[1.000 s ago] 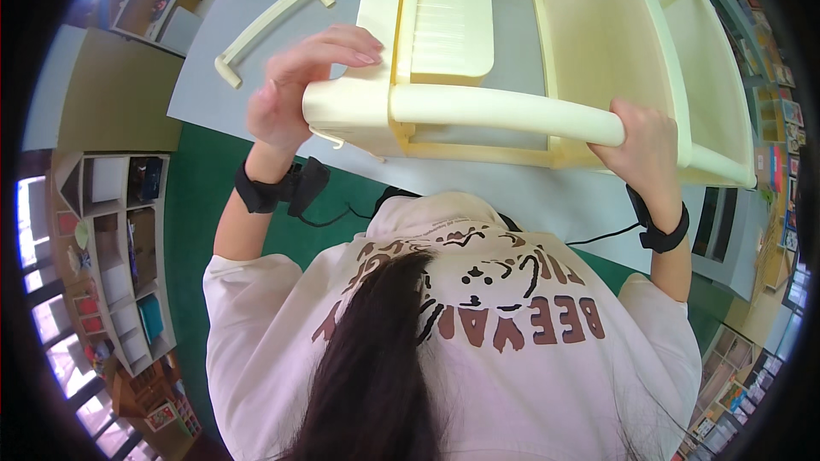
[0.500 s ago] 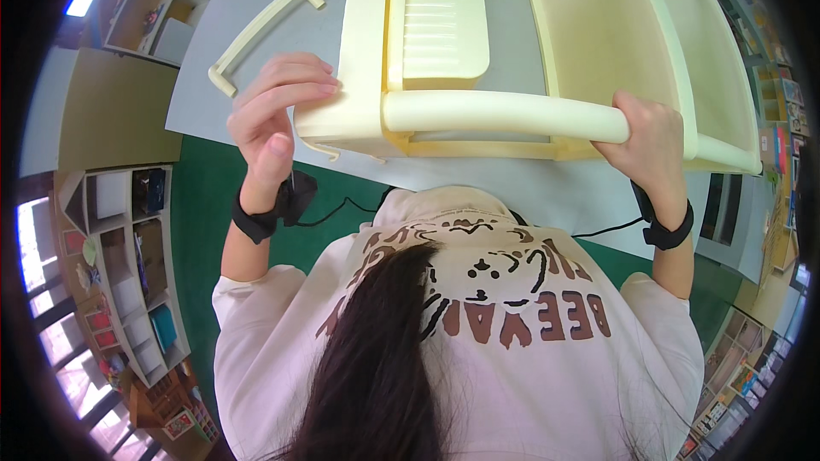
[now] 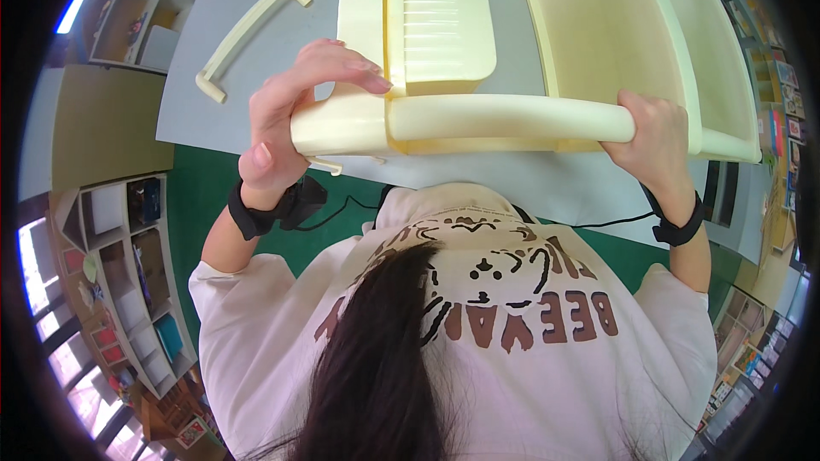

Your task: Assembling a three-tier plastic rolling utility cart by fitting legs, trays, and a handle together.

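A large cream plastic shelf rack [image 3: 512, 118] lies on its side on the grey table. My right hand [image 3: 653, 138] is closed round its rounded front bar, near the right end. At the left end, my left hand [image 3: 295, 111] hooks its fingers over the wide flat panel [image 3: 337, 122], fingertips beside the seam with the bar. The left palm lies against the panel's end, and the thumb stands off to the side. Small hooks [image 3: 326, 167] stick out below that end. A loose cream handle-shaped bar [image 3: 248, 38] rests on the table farther left.
The grey table [image 3: 192, 115] reaches under the rack. Black bands with cables are on both wrists [image 3: 679, 220]. White shelving [image 3: 128, 265] stands left on the green floor [image 3: 201, 196]. More shelves [image 3: 790, 111] line the right side.
My left hand has moved right and farther over the panel, its fingertips now at the seam. The rack has tilted slightly. My right hand keeps its grip on the bar.
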A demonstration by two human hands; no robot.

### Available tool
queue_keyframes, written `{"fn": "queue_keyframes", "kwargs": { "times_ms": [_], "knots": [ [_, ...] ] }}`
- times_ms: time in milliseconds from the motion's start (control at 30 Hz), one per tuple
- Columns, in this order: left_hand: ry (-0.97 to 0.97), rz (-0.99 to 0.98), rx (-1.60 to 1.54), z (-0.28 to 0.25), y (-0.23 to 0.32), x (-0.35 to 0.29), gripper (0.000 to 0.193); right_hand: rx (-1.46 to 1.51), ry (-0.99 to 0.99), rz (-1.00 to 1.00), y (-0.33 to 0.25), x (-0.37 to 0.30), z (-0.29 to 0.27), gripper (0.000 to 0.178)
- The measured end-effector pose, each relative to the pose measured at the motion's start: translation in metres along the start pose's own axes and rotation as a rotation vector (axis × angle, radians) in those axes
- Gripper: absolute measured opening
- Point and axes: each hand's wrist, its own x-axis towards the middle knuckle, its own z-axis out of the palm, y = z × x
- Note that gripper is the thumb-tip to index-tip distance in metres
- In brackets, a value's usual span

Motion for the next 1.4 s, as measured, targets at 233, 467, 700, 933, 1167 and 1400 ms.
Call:
{"fn": "queue_keyframes", "kwargs": {
  "times_ms": [233,467,700,933,1167,1400],
  "knots": [
    [0.044,-0.044,-0.023,0.006,0.005,-0.002,0.077,-0.02,-0.02,0.039,-0.004,0.001,-0.002,0.019],
    [0.101,-0.154,0.063,0.008,0.012,-0.004,0.076,-0.036,-0.027,0.106,-0.009,0.001,-0.001,0.014],
    [0.065,-0.129,0.053,0.012,0.008,-0.002,0.07,-0.054,-0.027,0.166,-0.007,-0.001,0.001,0.011],
    [0.06,-0.119,0.035,0.015,0.008,0.0,0.065,-0.067,-0.011,0.168,-0.007,-0.003,0.002,0.01],
    [0.021,-0.096,-0.004,0.009,0.005,-0.001,0.064,-0.058,0.025,0.142,-0.006,-0.003,0.003,0.011],
    [0.126,0.152,-0.137,0.002,-0.013,-0.005,0.064,-0.013,0.233,0.074,-0.007,-0.004,0.015,0.015]
  ]
}}
